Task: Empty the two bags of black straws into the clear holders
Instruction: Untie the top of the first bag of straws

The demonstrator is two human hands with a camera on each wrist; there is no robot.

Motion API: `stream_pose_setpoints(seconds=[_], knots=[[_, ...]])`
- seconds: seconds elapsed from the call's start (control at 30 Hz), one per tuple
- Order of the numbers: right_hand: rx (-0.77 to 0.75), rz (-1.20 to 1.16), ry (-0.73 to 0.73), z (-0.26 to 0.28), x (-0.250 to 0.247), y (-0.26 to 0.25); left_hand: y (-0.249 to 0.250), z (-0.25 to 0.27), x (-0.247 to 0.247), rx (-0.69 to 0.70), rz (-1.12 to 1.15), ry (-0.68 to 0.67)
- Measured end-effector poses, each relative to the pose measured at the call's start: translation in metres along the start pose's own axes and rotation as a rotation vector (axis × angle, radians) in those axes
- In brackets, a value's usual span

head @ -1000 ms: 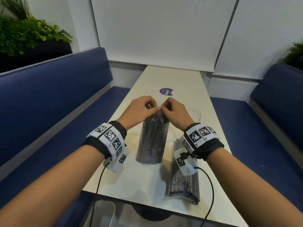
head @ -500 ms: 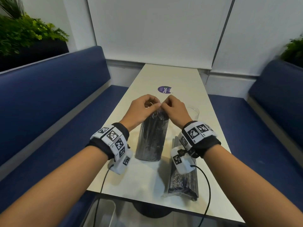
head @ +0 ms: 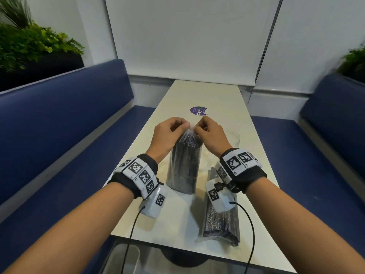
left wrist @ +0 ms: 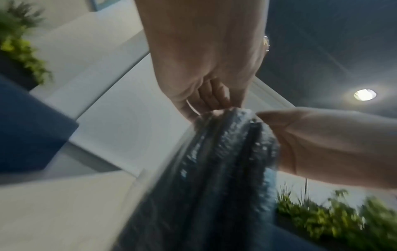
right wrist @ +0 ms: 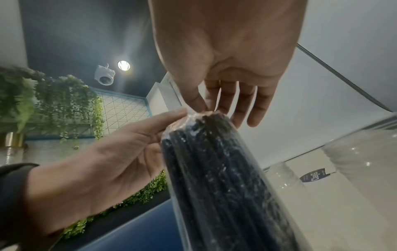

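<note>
A clear plastic bag of black straws [head: 183, 165] stands upright on the table's middle. My left hand [head: 184, 126] and right hand [head: 195, 129] meet at its top, each pinching the plastic there. In the right wrist view the bag [right wrist: 214, 169] rises to my right hand [right wrist: 211, 108], with the left hand [right wrist: 107, 161] beside it. The left wrist view is blurred, with the bag [left wrist: 214, 169] below my curled fingers [left wrist: 214, 95]. A second bag of straws [head: 221, 220] lies flat under my right wrist. One clear holder [head: 234, 137] stands behind my right hand; two clear holders [right wrist: 365, 161] [right wrist: 283, 178] show in the right wrist view.
The narrow pale table [head: 207, 91] runs away from me to the wall, with a purple sticker [head: 199, 111] beyond my hands. Blue benches [head: 59, 125] flank it on both sides. Cables hang from both wrist units over the near table edge.
Both hands have stayed pinched at the top of the upright bag. A little of the plastic top now shows pulled up between them. The second bag has not moved.
</note>
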State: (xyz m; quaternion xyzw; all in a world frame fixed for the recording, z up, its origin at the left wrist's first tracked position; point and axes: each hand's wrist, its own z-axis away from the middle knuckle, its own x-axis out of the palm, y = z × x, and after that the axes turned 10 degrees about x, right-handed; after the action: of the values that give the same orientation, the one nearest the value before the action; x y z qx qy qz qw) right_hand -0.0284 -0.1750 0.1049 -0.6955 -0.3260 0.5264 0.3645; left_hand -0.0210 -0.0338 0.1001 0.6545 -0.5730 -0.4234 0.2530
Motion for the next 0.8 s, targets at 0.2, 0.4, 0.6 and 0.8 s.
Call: stream_pose_setpoints(seconds=[0.2,0.4,0.6,0.8], knots=[[-0.034,-0.041,-0.047,0.000,-0.001,0.000,0.006,-0.008,-0.013,0.201,-0.201,-0.136],[-0.025,-0.057,-0.082,-0.002,-0.002,-0.003,0.005,-0.004,0.000,-0.070,0.329,0.083],[-0.045,-0.307,-0.182,0.011,0.005,0.003,0.013,-0.012,0.000,-0.182,0.704,0.216],[0.062,-0.209,-0.406,0.024,0.015,0.015,0.039,-0.022,-0.010,-0.078,0.922,0.114]])
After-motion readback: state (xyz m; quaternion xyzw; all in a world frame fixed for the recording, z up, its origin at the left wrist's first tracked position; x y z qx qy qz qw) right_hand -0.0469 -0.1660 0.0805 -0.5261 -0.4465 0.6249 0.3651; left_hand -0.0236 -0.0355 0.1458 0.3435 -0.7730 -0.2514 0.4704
